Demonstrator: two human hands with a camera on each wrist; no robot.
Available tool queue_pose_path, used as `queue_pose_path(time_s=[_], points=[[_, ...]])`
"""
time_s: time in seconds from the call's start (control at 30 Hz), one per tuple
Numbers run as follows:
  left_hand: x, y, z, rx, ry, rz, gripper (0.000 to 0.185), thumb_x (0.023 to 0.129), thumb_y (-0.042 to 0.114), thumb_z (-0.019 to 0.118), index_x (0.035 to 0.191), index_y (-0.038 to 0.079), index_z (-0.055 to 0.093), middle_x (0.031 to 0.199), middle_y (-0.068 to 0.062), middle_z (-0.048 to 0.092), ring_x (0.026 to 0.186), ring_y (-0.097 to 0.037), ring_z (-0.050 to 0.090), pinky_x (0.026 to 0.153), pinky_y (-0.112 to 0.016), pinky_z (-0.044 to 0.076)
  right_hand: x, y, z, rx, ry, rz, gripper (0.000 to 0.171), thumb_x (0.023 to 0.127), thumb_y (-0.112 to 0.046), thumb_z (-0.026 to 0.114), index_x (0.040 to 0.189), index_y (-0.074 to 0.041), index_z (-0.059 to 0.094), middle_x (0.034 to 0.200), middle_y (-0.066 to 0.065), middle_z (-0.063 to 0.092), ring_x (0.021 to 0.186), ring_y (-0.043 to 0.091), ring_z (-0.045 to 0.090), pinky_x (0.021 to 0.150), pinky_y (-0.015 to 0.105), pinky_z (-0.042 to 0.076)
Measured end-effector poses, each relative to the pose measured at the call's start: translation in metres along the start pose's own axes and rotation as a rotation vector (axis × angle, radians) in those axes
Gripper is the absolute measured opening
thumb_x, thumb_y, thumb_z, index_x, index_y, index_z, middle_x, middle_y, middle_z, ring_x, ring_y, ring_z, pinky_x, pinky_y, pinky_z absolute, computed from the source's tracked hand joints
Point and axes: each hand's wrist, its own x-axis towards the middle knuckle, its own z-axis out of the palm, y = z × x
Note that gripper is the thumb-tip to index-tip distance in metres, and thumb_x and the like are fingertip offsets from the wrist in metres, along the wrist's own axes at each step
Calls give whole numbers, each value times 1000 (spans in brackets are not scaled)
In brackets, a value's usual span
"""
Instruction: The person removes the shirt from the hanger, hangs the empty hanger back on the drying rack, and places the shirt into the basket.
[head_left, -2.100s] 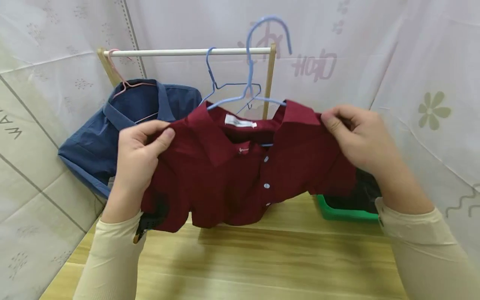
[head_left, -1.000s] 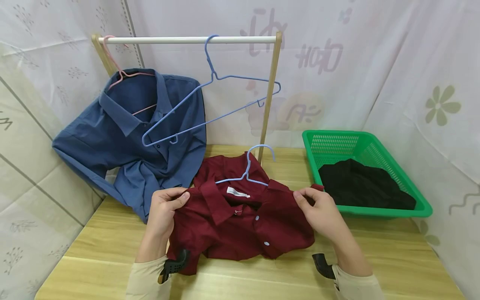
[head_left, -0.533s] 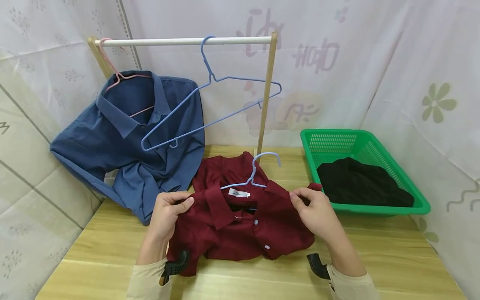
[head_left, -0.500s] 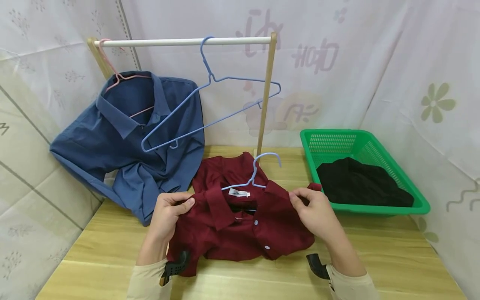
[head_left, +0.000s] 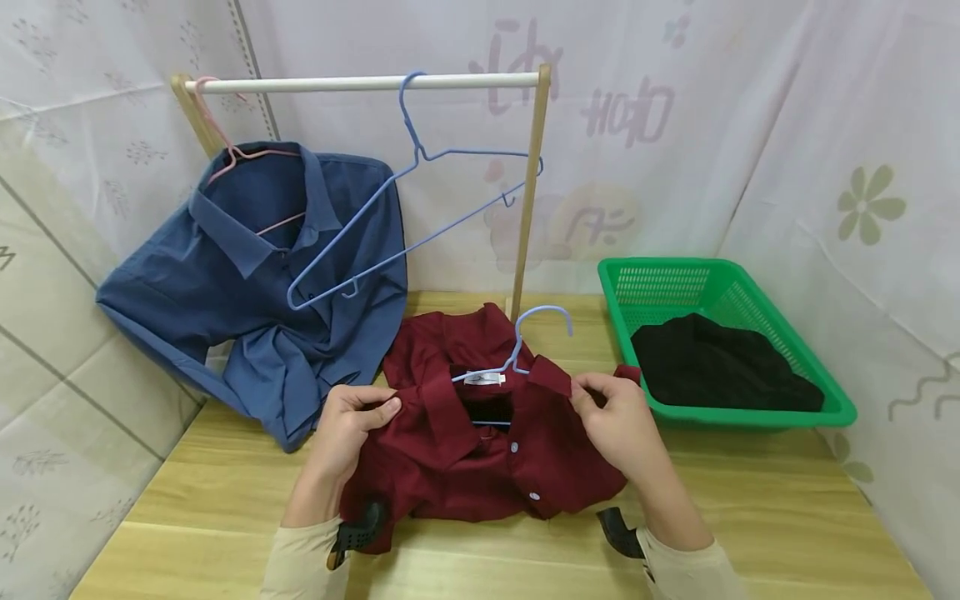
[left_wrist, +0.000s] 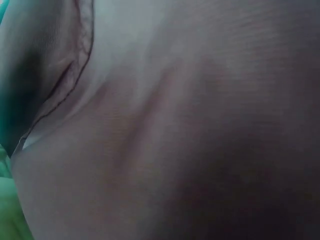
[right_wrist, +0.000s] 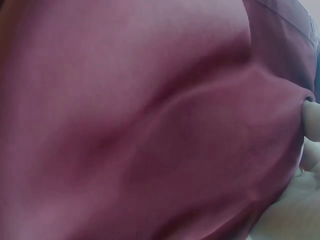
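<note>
A dark red shirt (head_left: 480, 462) lies on the wooden table (head_left: 750, 517) with a light blue hanger (head_left: 517, 354) through its collar. My left hand (head_left: 352, 425) pinches the shirt's left shoulder. My right hand (head_left: 611, 417) pinches the right shoulder by the collar. Both wrist views are filled by blurred shirt fabric (right_wrist: 150, 130) pressed close to the lens (left_wrist: 175, 125); a fingertip (right_wrist: 311, 117) shows at the right edge of the right wrist view.
A wooden rack with a white rail (head_left: 360, 82) stands behind. On it hang a blue shirt (head_left: 247, 275) on a pink hanger (head_left: 225, 154) and a bare blue hanger (head_left: 420, 200). A green basket (head_left: 832, 408) holding a black garment (head_left: 720, 367) sits at the right.
The red shirt came down from mid-air onto the table. Over the last second both hands slid slightly inward along its shoulders, and the hanger hook shifted a little right.
</note>
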Motion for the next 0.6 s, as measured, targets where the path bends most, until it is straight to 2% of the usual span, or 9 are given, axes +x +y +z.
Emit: queue_pose_path(time_s=[0.13, 0.27, 0.33, 0.43, 0.5, 0.6], points=[[2, 1, 2, 50, -30, -28, 21, 94, -6, 67, 102, -24, 72, 79, 14, 75, 75, -6, 65, 64, -23, 55, 0, -3, 6, 21, 5, 3, 19, 104, -6, 61, 92, -5, 75, 71, 2, 53, 64, 12, 47, 60, 26, 42], [4, 1, 6, 98, -43, -67, 21, 93, -6, 68, 104, -23, 73, 83, 17, 74, 78, -5, 63, 67, -20, 52, 1, -5, 12, 49, 5, 13, 20, 104, -4, 60, 88, -4, 73, 74, 4, 57, 67, 13, 48, 62, 25, 42], [6, 0, 8, 114, -45, -89, 20, 92, -6, 69, 104, -22, 74, 85, 17, 73, 80, -4, 62, 69, -20, 52, 1, -7, 14, 57, 12, 22, 18, 102, -4, 62, 93, -5, 78, 80, 5, 65, 74, 13, 52, 67, 25, 44], [8, -2, 12, 130, -53, -106, 19, 92, -5, 70, 103, -19, 76, 88, 13, 75, 84, -4, 61, 73, -20, 51, 1, -11, 17, 53, 16, 28, 17, 99, -2, 63, 97, -6, 80, 78, 4, 65, 79, 17, 53, 71, 27, 44], [8, -3, 14, 138, -53, -111, 18, 92, -4, 71, 103, -17, 77, 92, 4, 78, 86, -4, 62, 74, -20, 52, 1, -13, 19, 49, 17, 29, 20, 96, -1, 62, 99, -6, 81, 77, 3, 66, 81, 18, 54, 72, 28, 44], [8, -5, 16, 166, -47, -115, 16, 93, -2, 71, 103, -13, 79, 99, -6, 80, 88, -4, 64, 77, -21, 53, 3, -14, 19, 41, 2, 17, 22, 93, 2, 61, 98, -6, 80, 68, -1, 56, 74, 17, 49, 69, 28, 41]])
